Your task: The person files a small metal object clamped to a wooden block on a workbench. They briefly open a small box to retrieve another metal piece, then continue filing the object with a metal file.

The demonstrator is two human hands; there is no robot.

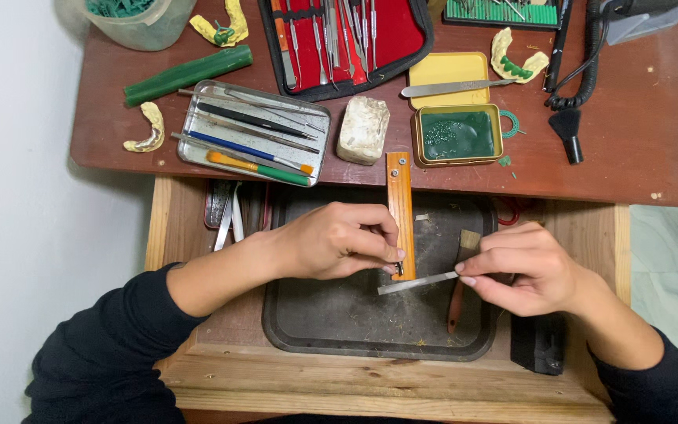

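I see my left hand (339,239) pinching the near end of an upright orange wooden bench peg (400,213), while my right hand (523,267) grips the right end of a thin, flat steel blade (417,283) over the dark tray (308,322) in the drawer. I judge the blade light, stiff, slippery and sharp-edged, best pinched by its flat faces near the end.

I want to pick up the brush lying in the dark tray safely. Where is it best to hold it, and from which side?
Take the brush by its reddish wooden handle, low down near the tray's front rim. Come from above. The bristle end lies under the right hand and the thin metal blade, so only the lower handle is free.
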